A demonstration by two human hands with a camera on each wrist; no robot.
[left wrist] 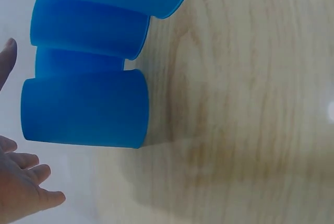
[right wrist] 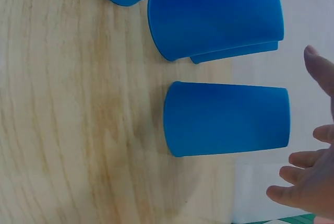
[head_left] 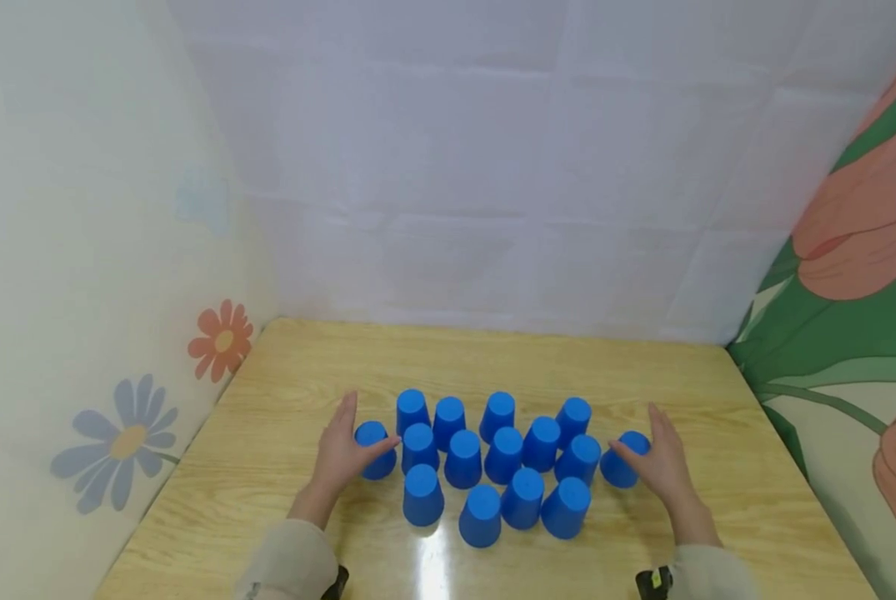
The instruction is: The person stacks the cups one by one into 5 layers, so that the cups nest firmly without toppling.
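Note:
Several blue cups stand upside down on the wooden table. At the left end of the group is one cup (head_left: 380, 469), and my left hand (head_left: 338, 457) is spread around it from above, thumb stretched over it. In the left wrist view, a gap shows between that hand (left wrist: 23, 187) and the nearest cup (left wrist: 83, 110). A lone cup (head_left: 618, 469) stands at the right end. Beside it my right hand (head_left: 663, 467) has its thumb and fingers spread wide. The right wrist view shows this hand (right wrist: 308, 182) apart from the cup (right wrist: 227, 119). Neither hand holds anything.
Between the hands the other cups stand close together in uneven rows, with one cup (head_left: 481, 517) nearest the front. Bare wooden tabletop (head_left: 327, 350) runs behind them. A white sheet (head_left: 493, 208) hangs at the back, and flower-patterned walls flank the table.

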